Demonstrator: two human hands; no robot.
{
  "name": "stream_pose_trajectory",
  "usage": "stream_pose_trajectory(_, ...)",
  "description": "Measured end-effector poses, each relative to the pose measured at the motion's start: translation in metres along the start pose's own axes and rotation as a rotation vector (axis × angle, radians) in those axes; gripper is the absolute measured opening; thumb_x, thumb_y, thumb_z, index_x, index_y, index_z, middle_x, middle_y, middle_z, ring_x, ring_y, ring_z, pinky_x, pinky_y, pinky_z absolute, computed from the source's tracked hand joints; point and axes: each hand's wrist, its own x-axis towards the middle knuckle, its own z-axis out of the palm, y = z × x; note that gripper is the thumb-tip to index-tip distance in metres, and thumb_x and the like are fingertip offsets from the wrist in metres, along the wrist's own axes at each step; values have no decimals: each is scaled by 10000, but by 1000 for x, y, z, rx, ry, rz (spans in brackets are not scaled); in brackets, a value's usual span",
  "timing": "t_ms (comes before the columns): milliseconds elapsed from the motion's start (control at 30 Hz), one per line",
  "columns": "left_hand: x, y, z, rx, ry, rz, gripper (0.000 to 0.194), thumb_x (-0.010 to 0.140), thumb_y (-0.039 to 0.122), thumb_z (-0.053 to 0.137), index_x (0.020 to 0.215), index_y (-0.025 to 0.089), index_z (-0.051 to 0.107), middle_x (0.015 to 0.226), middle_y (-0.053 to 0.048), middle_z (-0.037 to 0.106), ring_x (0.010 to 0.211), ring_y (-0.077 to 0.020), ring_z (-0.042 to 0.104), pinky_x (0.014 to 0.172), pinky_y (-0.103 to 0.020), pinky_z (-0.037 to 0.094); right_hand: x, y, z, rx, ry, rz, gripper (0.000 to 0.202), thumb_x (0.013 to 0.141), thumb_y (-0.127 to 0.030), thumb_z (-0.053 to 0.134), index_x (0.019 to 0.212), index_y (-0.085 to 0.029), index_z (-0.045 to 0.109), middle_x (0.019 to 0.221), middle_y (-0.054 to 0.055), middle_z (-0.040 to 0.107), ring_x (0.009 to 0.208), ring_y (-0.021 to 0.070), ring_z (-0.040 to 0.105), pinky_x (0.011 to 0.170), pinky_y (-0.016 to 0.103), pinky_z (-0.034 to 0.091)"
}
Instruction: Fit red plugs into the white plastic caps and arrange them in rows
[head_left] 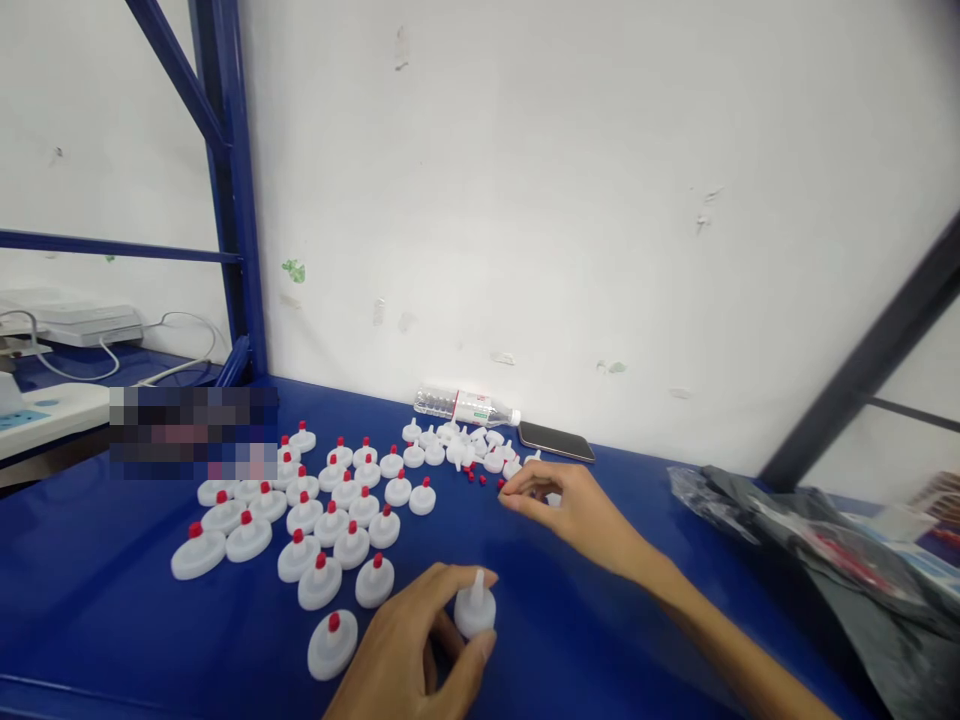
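Head view puts your left grip (401,640) around 1 white nozzle lid (475,610), at the near middle of the blue tabletop (600,620), with its bare spout pointing up. It looks like stiff, moulded plastic, so expect it to be very light, hard to crush and somewhat slippery on its smooth sides. Its round base offers the best hold, across the rim, leaving the slim spout free. The loose red caps (482,480) are tiny and probably roll easily; pinch 1 by its sides with your fingertips.

Your left grip opens only about as wide as the base: the index finger shows behind the spout and the thumb sits at the near edge. You can't tell whether the lid touches the tabletop. Your right grip (581,505) is narrow, thumb and index tips close together just beside the red caps; you can't tell whether it pinches 1.

Red-tipped lids (320,583) stand spread to the left. Behind the red caps lies a heap of bare white lids (457,448), with a clear plastic bottle (474,406) and a phone (556,441) beyond.
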Motion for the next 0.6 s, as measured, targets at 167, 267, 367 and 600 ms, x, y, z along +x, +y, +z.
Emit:
stream_pose_trajectory(167,1,-5,2,-53,-5,-36,546,822,308,621,1363,235,608,973,-15,760,571,-104,612,508,-209,428,-11,-29,1,366,-147,45,181,803,-370,812,885,-212,772,879,14,745,767,149,646,740,270,519)
stream_pose_trajectory(267,1,-4,2,-53,-29,-50,561,820,298,620,1373,201,602,972,-27,769,614,-116,635,496,-212,410,-16,-37,6,394,-202,33,151,798,-350,819,870,-218,802,846,17,737,758,151,641,733,273,516)
stream_pose_trajectory(367,1,-3,1,-58,-65,-66,598,821,296,625,1408,189,574,933,-17,775,617,-122,638,500,-220,406,-18,-40,11,391,-240,5,96,816,-310,808,885,-246,824,860,16,739,791,159,655,735,270,508)
stream_pose_trajectory(600,1,-8,3,-103,-59,-72,675,846,347,634,1489,214,478,956,-14,771,631,-140,658,636,-250,489,-19,-41,21,397,-278,13,167,819,-287,808,983,-258,820,875,4,777,777,150,672,739,254,512)
